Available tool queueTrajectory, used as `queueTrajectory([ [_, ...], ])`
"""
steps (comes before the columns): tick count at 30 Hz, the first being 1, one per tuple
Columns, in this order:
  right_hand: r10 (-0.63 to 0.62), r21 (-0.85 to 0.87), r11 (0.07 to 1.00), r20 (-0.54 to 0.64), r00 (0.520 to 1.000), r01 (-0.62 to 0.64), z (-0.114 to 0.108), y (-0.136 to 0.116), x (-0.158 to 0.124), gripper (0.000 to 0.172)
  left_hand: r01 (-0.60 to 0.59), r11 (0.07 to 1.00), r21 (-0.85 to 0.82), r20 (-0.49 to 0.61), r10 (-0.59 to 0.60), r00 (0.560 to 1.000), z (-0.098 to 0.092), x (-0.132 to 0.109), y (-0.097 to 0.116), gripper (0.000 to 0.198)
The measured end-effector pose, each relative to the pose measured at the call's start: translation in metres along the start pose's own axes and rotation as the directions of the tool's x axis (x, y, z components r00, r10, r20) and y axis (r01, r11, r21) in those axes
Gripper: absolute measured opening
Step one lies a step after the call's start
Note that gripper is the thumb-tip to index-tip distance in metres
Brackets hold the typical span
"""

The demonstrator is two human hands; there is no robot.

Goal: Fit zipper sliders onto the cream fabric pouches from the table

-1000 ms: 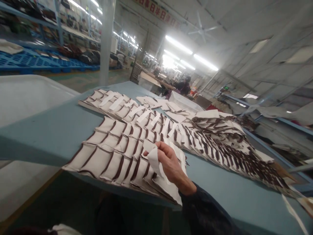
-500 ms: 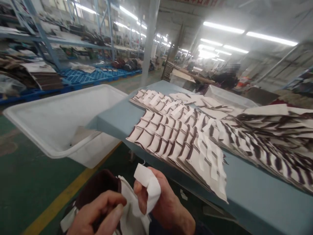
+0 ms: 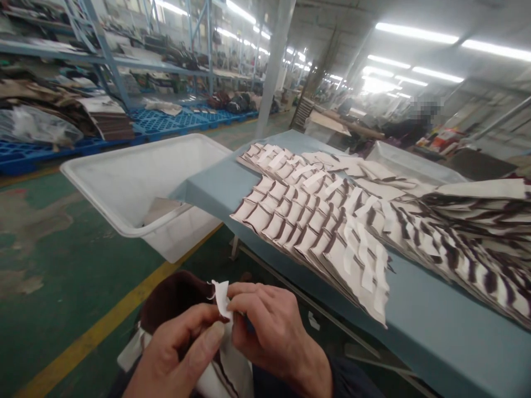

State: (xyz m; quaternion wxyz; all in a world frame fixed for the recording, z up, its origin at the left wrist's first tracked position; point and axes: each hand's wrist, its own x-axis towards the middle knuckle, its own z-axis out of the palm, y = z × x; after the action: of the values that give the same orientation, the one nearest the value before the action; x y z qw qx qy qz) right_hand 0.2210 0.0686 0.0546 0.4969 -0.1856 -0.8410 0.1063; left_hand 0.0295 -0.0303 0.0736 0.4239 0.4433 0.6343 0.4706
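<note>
At the bottom of the head view, my left hand is closed in a pinch on the edge of a cream and dark maroon fabric piece. The piece hangs below my fingers, its maroon side bulging out on the left. Beside it, my right hand is closed on a short white strip, whose free end sticks up with a loose thread. My fingertips nearly meet at the fabric's edge, and they hide where strip and fabric touch.
A pale blue table carries overlapping rows of cream pieces with dark edges and white strips. Left of it stands a white plastic tub. Blue pallets and shelving lie behind, and a person is in the far background.
My right hand has turned over and brought the white strip left, against the fabric edge at my left fingertips. The view has shifted, so the table and tub appear farther right.
</note>
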Motion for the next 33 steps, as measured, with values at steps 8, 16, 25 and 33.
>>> queueTrajectory([
  [8, -0.118, -0.213, 0.967, 0.12, 0.986, 0.141, -0.003, -0.012, 0.003, 0.025, -0.081, 0.996, -0.03, 0.006, 0.081, 0.997, -0.006, -0.002, -0.023, 0.055],
  [16, 0.338, 0.261, 0.901, 0.081, 0.938, -0.347, -0.006, -0.036, -0.006, 0.022, -0.054, 0.998, -0.045, -0.037, 0.052, 0.998, -0.008, -0.013, -0.037, 0.063],
  [25, 0.693, 0.542, 0.245, 0.482, 0.536, -0.804, 0.019, -0.045, -0.01, 0.027, -0.144, 0.989, 0.024, 0.025, 0.143, 0.989, -0.013, -0.02, -0.034, 0.055],
  [33, 0.711, 0.638, 0.141, 0.467, 0.526, -0.757, 0.035, -0.051, -0.021, 0.046, 0.006, 1.0, 0.007, 0.007, -0.006, 1.0, -0.009, -0.032, -0.006, 0.049],
])
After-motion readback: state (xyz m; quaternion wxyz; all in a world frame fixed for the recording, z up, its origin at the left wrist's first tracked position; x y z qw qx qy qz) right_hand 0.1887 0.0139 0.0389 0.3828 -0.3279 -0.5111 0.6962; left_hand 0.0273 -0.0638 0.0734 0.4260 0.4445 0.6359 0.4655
